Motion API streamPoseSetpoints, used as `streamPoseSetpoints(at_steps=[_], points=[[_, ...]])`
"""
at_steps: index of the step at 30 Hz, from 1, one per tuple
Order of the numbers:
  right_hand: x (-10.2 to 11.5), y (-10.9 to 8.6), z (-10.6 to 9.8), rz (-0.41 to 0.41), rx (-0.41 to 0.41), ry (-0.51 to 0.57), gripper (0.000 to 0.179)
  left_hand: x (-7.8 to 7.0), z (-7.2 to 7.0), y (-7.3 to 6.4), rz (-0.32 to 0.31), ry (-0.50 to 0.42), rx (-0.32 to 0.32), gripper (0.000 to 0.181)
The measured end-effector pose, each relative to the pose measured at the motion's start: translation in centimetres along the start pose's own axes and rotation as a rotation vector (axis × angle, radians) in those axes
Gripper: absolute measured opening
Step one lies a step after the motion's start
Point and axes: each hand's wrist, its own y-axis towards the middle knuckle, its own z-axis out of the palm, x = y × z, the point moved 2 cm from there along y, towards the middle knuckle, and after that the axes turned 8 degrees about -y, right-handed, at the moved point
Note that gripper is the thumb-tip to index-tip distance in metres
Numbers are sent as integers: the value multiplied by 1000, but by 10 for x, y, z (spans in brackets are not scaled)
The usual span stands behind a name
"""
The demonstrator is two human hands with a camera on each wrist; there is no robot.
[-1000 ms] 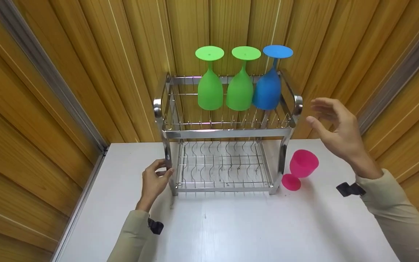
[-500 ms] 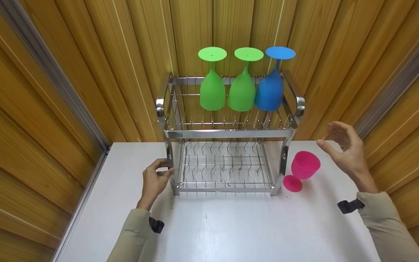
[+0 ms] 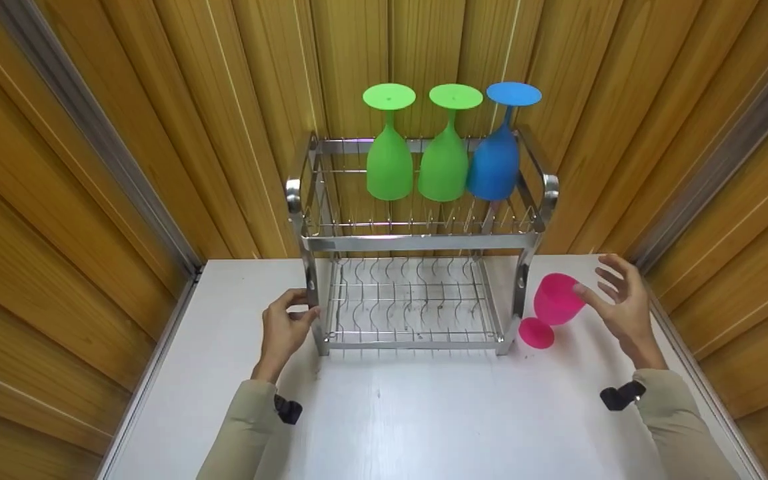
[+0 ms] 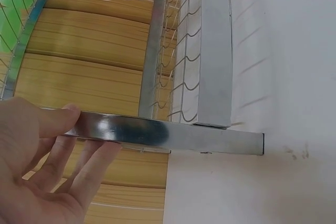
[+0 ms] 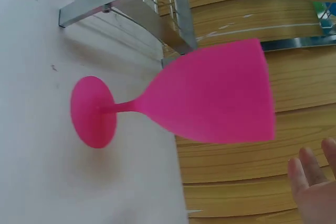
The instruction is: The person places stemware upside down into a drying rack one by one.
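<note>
A metal two-tier dish rack [image 3: 417,243] stands on the white table. My left hand [image 3: 284,333] pinches its front left post between thumb and fingers; the left wrist view shows the thumb on one side of the post [image 4: 121,129] and fingers on the other. To the right of the rack, a pink goblet [image 3: 556,300] stands upright on its foot. Beside its bowl is my right hand [image 3: 621,310], fingers spread and holding nothing. From the right wrist camera, a gap shows between those fingertips [image 5: 295,171] and the goblet's rim [image 5: 266,90].
Upside down on the upper tier are two green goblets [image 3: 389,167] [image 3: 444,167] and a blue goblet [image 3: 495,167]. Wavy wires line the lower tier [image 3: 411,300]. Wood-look panels [image 3: 251,133] rise behind the table [image 3: 424,413] and along both sides.
My right hand has come down from above and right of the rack to beside the pink goblet. The left hand stays on the post, and the goblets have not moved.
</note>
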Motion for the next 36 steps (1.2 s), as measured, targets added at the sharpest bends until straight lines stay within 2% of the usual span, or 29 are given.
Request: streamPoseSetpoints(at_steps=[6,13,23,29,32,36], points=[[-30,-12,19,192,5,102,86,-2,0,2,10,1,6,33],[-51,-29,44,311,2,217,90,-4,0,3,11,-3,10,34],[-72,-43,68,362,22,347,86,-2,0,0,-12,-12,-6,34],[-76,-44,75,362,7,429,76,-1,1,0,16,-12,-5,33],[-75,-44,78,366,14,443,76,-2,1,0,23,-6,-6,32],[-75,-44,81,389,23,396,79,-2,0,1,9,3,-7,32]])
